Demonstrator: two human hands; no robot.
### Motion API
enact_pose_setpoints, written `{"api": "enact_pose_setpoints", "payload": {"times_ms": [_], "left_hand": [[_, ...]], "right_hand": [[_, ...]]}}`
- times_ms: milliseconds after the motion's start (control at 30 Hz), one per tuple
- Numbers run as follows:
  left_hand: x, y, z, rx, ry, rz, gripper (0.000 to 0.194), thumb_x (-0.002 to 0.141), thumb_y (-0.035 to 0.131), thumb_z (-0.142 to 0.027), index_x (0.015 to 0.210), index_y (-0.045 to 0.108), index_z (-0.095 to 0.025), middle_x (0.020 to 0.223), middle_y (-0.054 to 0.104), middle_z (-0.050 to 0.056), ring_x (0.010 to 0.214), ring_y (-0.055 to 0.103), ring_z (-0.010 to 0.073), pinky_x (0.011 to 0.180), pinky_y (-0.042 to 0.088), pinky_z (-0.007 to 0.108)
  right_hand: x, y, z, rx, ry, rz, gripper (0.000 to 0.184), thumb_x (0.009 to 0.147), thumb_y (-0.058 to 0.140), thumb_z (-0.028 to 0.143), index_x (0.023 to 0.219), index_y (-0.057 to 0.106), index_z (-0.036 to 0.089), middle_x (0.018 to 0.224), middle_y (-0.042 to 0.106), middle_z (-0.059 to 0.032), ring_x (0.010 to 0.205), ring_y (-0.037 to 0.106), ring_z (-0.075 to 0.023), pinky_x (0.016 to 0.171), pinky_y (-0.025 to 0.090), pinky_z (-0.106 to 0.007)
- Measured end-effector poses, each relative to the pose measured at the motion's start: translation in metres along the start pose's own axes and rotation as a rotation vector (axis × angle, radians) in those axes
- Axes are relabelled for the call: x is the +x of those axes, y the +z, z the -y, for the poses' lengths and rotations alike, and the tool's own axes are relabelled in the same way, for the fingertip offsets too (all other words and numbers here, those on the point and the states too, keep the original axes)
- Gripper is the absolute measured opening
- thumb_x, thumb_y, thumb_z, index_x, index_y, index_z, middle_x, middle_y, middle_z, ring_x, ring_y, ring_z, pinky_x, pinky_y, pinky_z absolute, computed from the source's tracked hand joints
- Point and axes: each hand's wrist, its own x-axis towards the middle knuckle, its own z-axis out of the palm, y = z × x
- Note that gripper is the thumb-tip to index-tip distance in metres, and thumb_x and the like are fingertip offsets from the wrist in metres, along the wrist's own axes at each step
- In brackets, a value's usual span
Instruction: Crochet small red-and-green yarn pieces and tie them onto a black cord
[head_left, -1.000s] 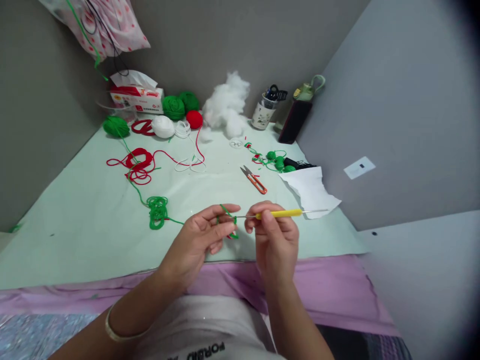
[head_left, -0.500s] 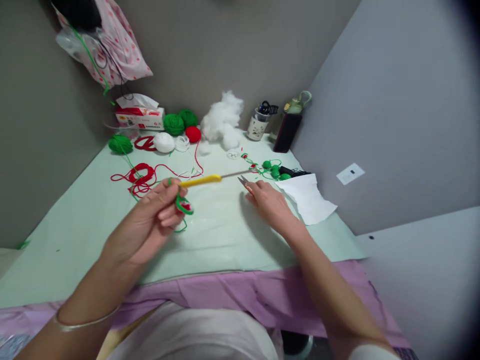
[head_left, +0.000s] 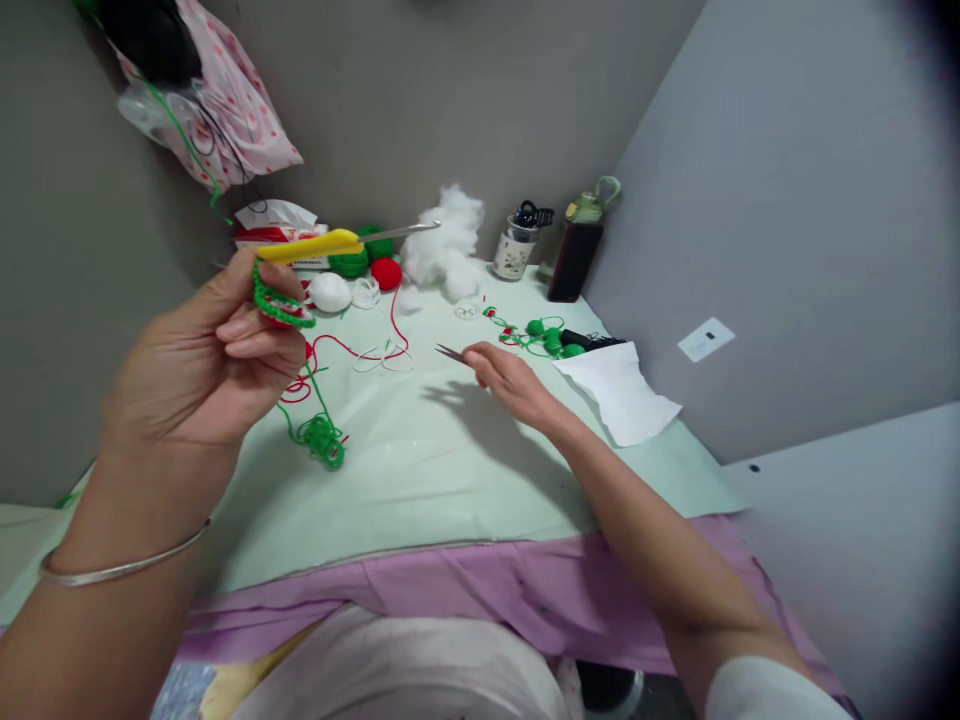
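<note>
Raised at the left, my left hand (head_left: 217, 360) is closed on a yellow-handled crochet hook (head_left: 319, 245) and a small crocheted piece (head_left: 281, 305) in green, white and red. The hook's metal end points right, in front of the white stuffing. Green yarn runs down from the piece to a loose green yarn tangle (head_left: 322, 440) on the table. Over the middle of the table, my right hand (head_left: 510, 380) grips thread snips (head_left: 454, 354). Their blades point left and stand slightly apart; the handle is hidden in my fingers.
White stuffing (head_left: 446, 240), a red yarn ball (head_left: 386, 273) and a white yarn ball (head_left: 330, 292) lie toward the back. A pen cup (head_left: 514, 250), a phone (head_left: 576, 262) and a bottle (head_left: 589, 207) stand back right. Torn paper (head_left: 622, 395) lies at right.
The crochet hook has passed from my right hand to my left, which has risen leftward with the crocheted piece. My right hand has picked up the snips from the table and moved them left.
</note>
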Motion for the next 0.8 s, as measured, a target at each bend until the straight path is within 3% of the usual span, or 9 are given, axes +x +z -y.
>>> {"api": "enact_pose_setpoints", "payload": {"times_ms": [67, 167, 300, 400, 500, 600, 700, 767, 800], "left_hand": [[0.000, 0.001, 0.003, -0.020, -0.012, -0.006, 0.028, 0.107, 0.033, -0.018, 0.100, 0.059, -0.011, 0.076, 0.063, 0.001, 0.042, 0.036, -0.0021, 0.040, 0.038, 0.003], [-0.001, 0.003, 0.009, -0.027, -0.033, -0.027, 0.026, 0.107, 0.034, -0.017, 0.107, 0.059, -0.011, 0.074, 0.063, 0.002, 0.040, 0.035, -0.0018, 0.037, 0.037, 0.004], [-0.004, 0.007, 0.014, 0.012, -0.046, 0.024, 0.030, 0.107, 0.031, -0.015, 0.098, 0.059, -0.011, 0.074, 0.064, 0.002, 0.040, 0.039, -0.0024, 0.039, 0.039, 0.003], [-0.006, 0.006, 0.014, 0.015, -0.049, 0.033, 0.032, 0.107, 0.030, -0.015, 0.092, 0.058, -0.010, 0.073, 0.064, 0.002, 0.039, 0.041, -0.0031, 0.038, 0.040, 0.003], [-0.010, 0.000, 0.015, 0.000, -0.031, 0.034, 0.035, 0.107, 0.029, -0.013, 0.090, 0.059, -0.009, 0.074, 0.064, 0.003, 0.038, 0.043, -0.0038, 0.038, 0.039, 0.003], [-0.018, -0.011, 0.027, -0.003, -0.073, -0.003, 0.032, 0.104, 0.034, -0.010, 0.087, 0.061, -0.009, 0.074, 0.064, 0.002, 0.039, 0.044, -0.0032, 0.037, 0.038, 0.004], [-0.029, -0.022, 0.055, 0.079, -0.187, -0.018, 0.013, 0.094, 0.056, -0.007, 0.084, 0.063, -0.010, 0.071, 0.060, -0.002, 0.038, 0.039, -0.0027, 0.035, 0.034, 0.006], [-0.037, -0.029, 0.078, 0.169, -0.254, -0.002, 0.007, 0.086, 0.070, -0.012, 0.083, 0.064, -0.011, 0.069, 0.055, -0.004, 0.040, 0.035, -0.0023, 0.036, 0.033, 0.008], [-0.040, -0.031, 0.088, 0.199, -0.268, 0.007, 0.009, 0.084, 0.074, -0.015, 0.084, 0.065, -0.012, 0.066, 0.051, -0.006, 0.042, 0.034, -0.0016, 0.038, 0.034, 0.009]], "right_hand": [[-0.003, 0.003, 0.025, 0.143, -0.105, 0.094, 0.040, 0.103, 0.038, 0.046, 0.117, 0.065, 0.021, 0.099, 0.073, -0.0043, 0.087, 0.065, -0.0174, 0.074, 0.042, -0.027], [-0.001, 0.016, 0.060, 0.146, -0.207, 0.184, 0.030, 0.100, 0.050, 0.042, 0.110, 0.071, 0.024, 0.106, 0.074, -0.0032, 0.093, 0.065, -0.0179, 0.076, 0.040, -0.026], [0.011, 0.042, 0.084, 0.146, -0.284, 0.234, 0.029, 0.098, 0.054, 0.046, 0.107, 0.073, 0.025, 0.102, 0.074, -0.0025, 0.090, 0.065, -0.0177, 0.072, 0.038, -0.025], [0.016, 0.049, 0.083, 0.174, -0.294, 0.229, 0.028, 0.098, 0.053, 0.044, 0.105, 0.074, 0.026, 0.099, 0.075, -0.0006, 0.088, 0.065, -0.0161, 0.071, 0.038, -0.025], [0.010, 0.043, 0.067, 0.136, -0.195, 0.206, 0.029, 0.100, 0.050, 0.041, 0.107, 0.073, 0.025, 0.100, 0.074, -0.0019, 0.089, 0.065, -0.0162, 0.074, 0.040, -0.026], [-0.009, 0.031, 0.047, 0.060, -0.131, 0.103, 0.033, 0.097, 0.057, 0.039, 0.124, 0.066, 0.023, 0.111, 0.068, -0.0089, 0.100, 0.062, -0.0212, 0.083, 0.044, -0.032], [-0.036, 0.021, 0.041, 0.406, -0.143, -0.017, 0.058, 0.090, 0.067, 0.040, 0.143, 0.048, 0.024, 0.119, 0.063, -0.0103, 0.107, 0.061, -0.0214, 0.089, 0.049, -0.035], [-0.053, 0.018, 0.046, 0.690, -0.209, -0.027, 0.055, 0.090, 0.067, 0.041, 0.141, 0.050, 0.027, 0.114, 0.065, -0.0069, 0.101, 0.064, -0.0190, 0.086, 0.053, -0.035], [-0.060, 0.017, 0.050, 0.760, -0.235, -0.058, 0.044, 0.092, 0.065, 0.040, 0.133, 0.058, 0.028, 0.109, 0.066, -0.0056, 0.097, 0.065, -0.0179, 0.084, 0.054, -0.035]]}}
